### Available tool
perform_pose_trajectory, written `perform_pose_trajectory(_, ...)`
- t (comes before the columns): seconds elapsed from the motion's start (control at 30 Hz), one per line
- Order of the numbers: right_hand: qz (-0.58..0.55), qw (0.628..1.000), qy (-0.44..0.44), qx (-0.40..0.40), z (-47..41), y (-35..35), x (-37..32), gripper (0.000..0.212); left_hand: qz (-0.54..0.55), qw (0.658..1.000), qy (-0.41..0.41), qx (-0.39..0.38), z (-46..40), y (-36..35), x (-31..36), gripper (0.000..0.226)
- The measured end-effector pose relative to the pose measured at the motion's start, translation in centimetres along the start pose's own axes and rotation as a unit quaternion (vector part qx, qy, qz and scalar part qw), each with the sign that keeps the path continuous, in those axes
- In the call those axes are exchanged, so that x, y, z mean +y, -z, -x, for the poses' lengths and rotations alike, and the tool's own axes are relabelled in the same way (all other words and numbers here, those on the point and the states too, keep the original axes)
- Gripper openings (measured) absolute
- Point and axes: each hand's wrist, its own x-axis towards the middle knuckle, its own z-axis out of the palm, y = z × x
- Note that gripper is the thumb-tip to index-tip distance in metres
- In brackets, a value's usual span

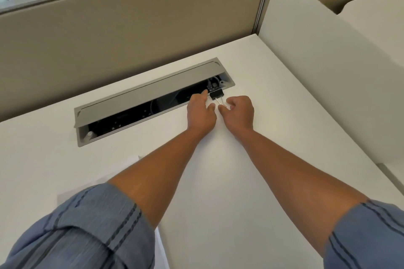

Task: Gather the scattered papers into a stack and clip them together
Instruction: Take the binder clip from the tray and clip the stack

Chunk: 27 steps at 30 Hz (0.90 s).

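White desk surface (251,159) fills the head view, and on it we see a black binder clip (217,94) lying at the near edge of the grey cable tray (140,96) recessed into the desk. The clip sits between our two hands, just beyond their fingertips. Its black body lies toward the tray opening and its two wire handles (219,102) point back toward us, so its long axis runs from the tray edge toward the near side of the desk, slightly tilted to the right.

Our left hand (201,113) lies palm down just left of the clip, fingers extended, the forefinger reaching toward the tray edge beside the clip body; it grips nothing. Our right hand (239,111) lies just right of the clip with fingers curled, thumb and forefinger close to the ends of the wire handles. We cannot tell whether they pinch the handles or only lie beside them. The two hands are close together, almost touching at the thumbs.

White papers (105,179) show under our left forearm near the rolled blue sleeve (83,225), well apart from the clip. We see a beige partition (109,39) rising behind the desk.
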Motion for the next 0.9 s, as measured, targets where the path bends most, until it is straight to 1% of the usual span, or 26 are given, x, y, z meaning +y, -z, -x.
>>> perform_pose_trajectory(0.1,0.010,1.000,-0.026,-0.004,-0.6,-0.5,-0.3,0.029,-0.068,0.997,-0.007,-0.019,-0.6,-0.4,0.0,0.056)
perform_pose_trajectory(0.2,0.015,0.999,-0.042,-0.011,-0.9,-0.7,-0.6,0.021,-0.075,0.997,-0.002,-0.031,-0.7,-0.4,0.1,0.056)
perform_pose_trajectory(0.3,0.018,0.997,-0.065,-0.023,-1.2,-0.7,-1.2,0.016,-0.048,0.998,0.010,-0.035,-1.0,-0.1,0.1,0.052)
perform_pose_trajectory(0.5,-0.001,0.994,-0.091,-0.059,-1.1,0.0,-2.0,0.009,0.048,0.997,0.045,-0.048,-0.9,0.6,0.4,0.042)
perform_pose_trajectory(0.67,-0.014,0.993,-0.098,-0.069,-0.3,0.1,-2.7,0.006,0.133,0.984,0.076,-0.087,-0.3,1.4,0.6,0.046)
perform_pose_trajectory(0.73,-0.016,0.993,-0.092,-0.073,0.1,0.0,-2.9,0.009,0.153,0.981,0.083,-0.080,0.1,1.5,0.6,0.044)
perform_pose_trajectory(0.83,-0.032,0.992,-0.094,-0.078,1.1,-0.1,-3.2,0.018,0.166,0.980,0.104,-0.034,0.6,1.9,0.4,0.043)
perform_pose_trajectory(0.9,-0.061,0.989,-0.104,-0.086,1.9,-0.1,-3.4,0.016,0.185,0.975,0.123,-0.027,1.2,2.4,0.0,0.044)
